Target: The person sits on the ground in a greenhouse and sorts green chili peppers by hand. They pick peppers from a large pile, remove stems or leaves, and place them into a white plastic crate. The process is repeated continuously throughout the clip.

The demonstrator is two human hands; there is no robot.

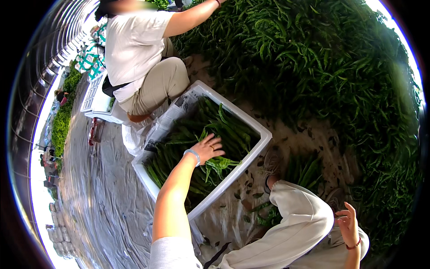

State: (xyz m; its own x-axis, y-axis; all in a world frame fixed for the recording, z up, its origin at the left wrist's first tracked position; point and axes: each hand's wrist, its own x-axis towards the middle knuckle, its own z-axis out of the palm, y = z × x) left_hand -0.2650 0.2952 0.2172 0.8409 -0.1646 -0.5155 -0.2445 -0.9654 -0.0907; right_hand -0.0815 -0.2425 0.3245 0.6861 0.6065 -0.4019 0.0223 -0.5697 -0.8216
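Note:
My left hand, with a ring and a pale bangle, lies over the long green peppers in a white foam box. Its fingers are spread, and it appears to touch the peppers without gripping any. Newspaper lines the far left side of the box. Just below that hand, a lighter bunch of peppers lies on top of the others. My right hand, wearing a red bead bracelet, is raised beside my bent knee. Its fingers are loosely curled and apart, and nothing shows in them.
A large heap of green peppers spreads along the right and far side. Small piles of peppers lie by my shoe. Another person sits beyond the box, one arm over the heap. Plastic sheeting covers the ground at left.

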